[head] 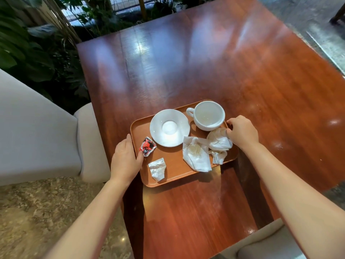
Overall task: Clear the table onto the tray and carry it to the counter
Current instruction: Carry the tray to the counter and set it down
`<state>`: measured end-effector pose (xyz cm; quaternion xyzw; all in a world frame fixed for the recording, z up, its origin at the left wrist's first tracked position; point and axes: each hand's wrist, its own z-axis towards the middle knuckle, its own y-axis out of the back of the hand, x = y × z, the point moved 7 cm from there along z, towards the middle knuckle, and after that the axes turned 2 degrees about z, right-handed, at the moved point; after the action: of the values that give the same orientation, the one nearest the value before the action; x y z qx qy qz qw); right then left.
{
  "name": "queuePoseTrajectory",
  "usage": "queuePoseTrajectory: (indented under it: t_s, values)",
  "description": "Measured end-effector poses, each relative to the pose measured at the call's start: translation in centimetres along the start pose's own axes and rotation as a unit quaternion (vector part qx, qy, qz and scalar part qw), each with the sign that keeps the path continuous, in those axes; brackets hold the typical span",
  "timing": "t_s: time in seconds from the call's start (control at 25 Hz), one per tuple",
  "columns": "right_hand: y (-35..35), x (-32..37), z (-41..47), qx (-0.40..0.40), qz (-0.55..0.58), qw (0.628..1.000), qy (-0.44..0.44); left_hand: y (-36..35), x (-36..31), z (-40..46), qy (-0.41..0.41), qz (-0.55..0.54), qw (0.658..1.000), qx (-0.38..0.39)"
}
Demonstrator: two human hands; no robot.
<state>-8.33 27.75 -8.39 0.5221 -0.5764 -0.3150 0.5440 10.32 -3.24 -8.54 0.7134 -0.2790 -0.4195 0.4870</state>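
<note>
An orange-brown tray [173,172] rests on the red-brown wooden table [205,62], near its front edge. On the tray stand a white saucer [169,127] and an empty white cup [208,115]. Crumpled white napkins [197,154] lie at the tray's right, and a red-black wrapper [147,146] and a silver wrapper [157,169] at its left. My left hand [126,159] grips the tray's left rim, thumb on the inside. My right hand [242,131] is closed on the right rim beside a napkin.
A light grey upholstered chair [46,137] stands left of the table, with green plants [37,53] behind it. Another grey seat [261,243] shows at the bottom right. Speckled stone floor [46,212] lies at the lower left.
</note>
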Motion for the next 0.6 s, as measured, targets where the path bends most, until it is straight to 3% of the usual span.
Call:
queuePoseTrajectory:
  t_s: [0.16,0.36,0.6]
  values:
    - [-0.2,0.3,0.3,0.019,0.048,0.999,-0.007,0.3,0.4,-0.2,0.022,-0.066,0.998,-0.006]
    - [0.0,0.2,0.2,0.039,0.095,0.994,-0.028,-0.5,1.6,0.3,0.122,-0.184,0.975,0.033]
    - [-1.0,-0.2,-1.4,0.077,0.144,0.985,-0.062,-0.4,4.2,0.1,0.146,-0.251,0.955,0.061]
